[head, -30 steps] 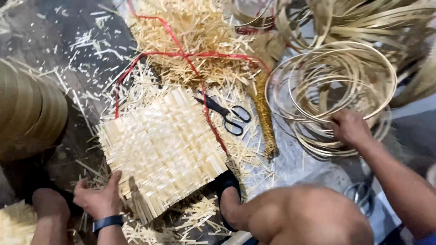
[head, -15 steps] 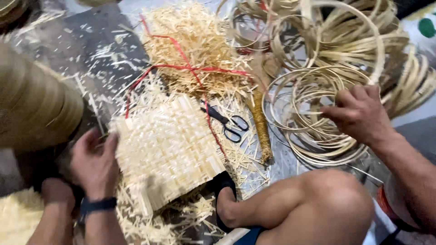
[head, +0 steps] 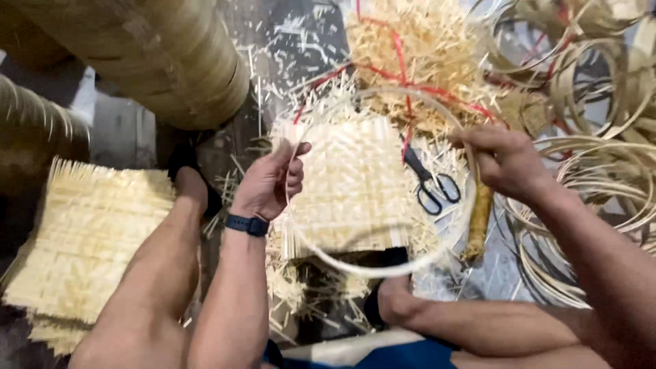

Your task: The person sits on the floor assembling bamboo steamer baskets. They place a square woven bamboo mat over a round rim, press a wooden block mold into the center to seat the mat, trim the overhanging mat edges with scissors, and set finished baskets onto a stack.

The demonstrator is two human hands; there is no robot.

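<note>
Both my hands hold a thin pale bamboo hoop in the air above a square woven bamboo mat on the floor. My left hand, with a dark band on the wrist, grips the hoop's left side. My right hand pinches its upper right side. Through the ring I see the mat and a pair of black-handled scissors. My two bare feet rest at either side of the mat.
A heap of bamboo shavings tied with red ribbon lies behind the mat. Several coiled bamboo hoops pile up at the right. Stacked woven mats sit at the left, and large rolled bamboo at the upper left.
My right hand has lifted one hoop from the pile at the right and brought it over the mat. My left hand left the mat's edge and took the hoop's other side.
</note>
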